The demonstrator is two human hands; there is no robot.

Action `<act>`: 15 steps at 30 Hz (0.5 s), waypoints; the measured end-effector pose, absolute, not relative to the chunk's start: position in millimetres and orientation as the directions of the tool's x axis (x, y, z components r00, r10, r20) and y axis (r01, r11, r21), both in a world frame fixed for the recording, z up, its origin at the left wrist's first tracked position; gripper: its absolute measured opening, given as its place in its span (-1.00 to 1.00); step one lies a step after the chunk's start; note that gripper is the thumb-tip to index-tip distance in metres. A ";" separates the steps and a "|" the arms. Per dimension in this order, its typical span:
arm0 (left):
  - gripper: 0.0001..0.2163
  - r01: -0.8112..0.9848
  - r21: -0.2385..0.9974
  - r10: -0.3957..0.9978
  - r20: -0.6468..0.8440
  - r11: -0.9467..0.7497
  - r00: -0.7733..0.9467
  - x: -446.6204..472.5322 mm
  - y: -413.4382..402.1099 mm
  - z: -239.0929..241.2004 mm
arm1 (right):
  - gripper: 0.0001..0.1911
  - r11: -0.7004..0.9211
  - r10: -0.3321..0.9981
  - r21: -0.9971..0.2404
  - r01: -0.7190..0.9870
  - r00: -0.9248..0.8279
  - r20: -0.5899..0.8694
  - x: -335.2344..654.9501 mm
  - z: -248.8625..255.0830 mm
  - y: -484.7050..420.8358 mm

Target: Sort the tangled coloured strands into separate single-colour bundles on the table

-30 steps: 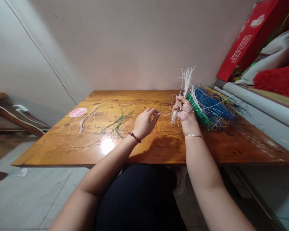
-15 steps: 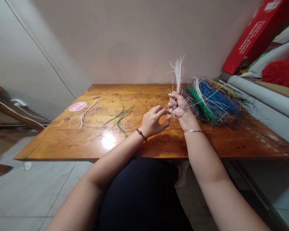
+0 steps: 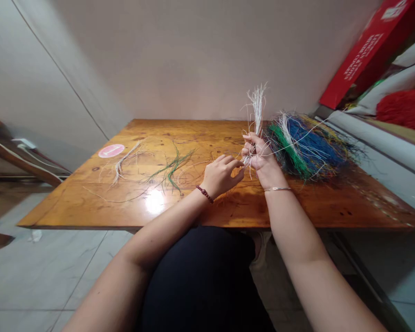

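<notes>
My right hand (image 3: 257,150) is closed around a bundle of thin white strands (image 3: 258,110), held upright above the table. The frayed tops fan out over the fist, and a few loose strands trail off to the right. At the lower end of the bundle, my left hand (image 3: 223,173) pinches the white strands between thumb and fingertips. Just right of my hands lies a large heap of blue strands (image 3: 306,143), with green strands (image 3: 290,150) and some white and yellow ones in it.
On the wooden table (image 3: 107,214) lie a small tuft of white strands (image 3: 122,163), some loose green strands (image 3: 173,168) and a round pink sticker (image 3: 111,151). A red box (image 3: 359,57) leans at the right, above a white roll (image 3: 383,133). A wall stands behind the table.
My left thumb and fingertips have drawn closer together at the bundle's lower end. My right hand keeps its hold on the white strands. The view has shifted slightly.
</notes>
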State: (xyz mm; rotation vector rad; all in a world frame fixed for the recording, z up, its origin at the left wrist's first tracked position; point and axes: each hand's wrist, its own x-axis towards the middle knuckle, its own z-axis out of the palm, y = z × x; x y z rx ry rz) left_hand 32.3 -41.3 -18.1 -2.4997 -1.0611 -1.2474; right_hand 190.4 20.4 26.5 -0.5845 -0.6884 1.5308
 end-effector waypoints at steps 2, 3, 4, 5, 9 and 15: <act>-0.80 0.647 0.179 0.522 0.760 -0.741 0.388 32.4 -41.0 -18.2 | -0.42 -0.030 0.997 -0.736 -0.676 -0.072 0.026 190.6 26.4 21.3; -0.80 0.641 0.189 0.524 0.761 -0.744 0.383 32.4 -40.9 -18.1 | -0.43 -0.030 0.997 -0.742 -0.669 -0.072 0.024 190.8 26.4 21.7; -0.81 0.635 0.201 0.528 0.760 -0.746 0.379 32.4 -40.9 -17.8 | -0.43 -0.027 0.997 -0.748 -0.663 -0.070 0.026 190.9 26.4 22.0; -0.81 0.629 0.216 0.534 0.759 -0.747 0.373 32.3 -41.0 -17.3 | -0.44 -0.021 0.997 -0.754 -0.656 -0.068 0.032 191.1 26.4 22.3; -0.84 0.584 0.320 0.583 0.737 -0.746 0.342 31.2 -41.7 -13.5 | -0.44 0.008 0.998 -0.790 -0.614 -0.041 0.042 191.7 25.7 21.5; -0.75 0.430 0.547 0.688 0.650 -0.718 0.323 28.1 -39.2 -8.7 | -0.48 0.045 0.999 -0.841 -0.539 0.015 0.044 192.4 23.3 19.1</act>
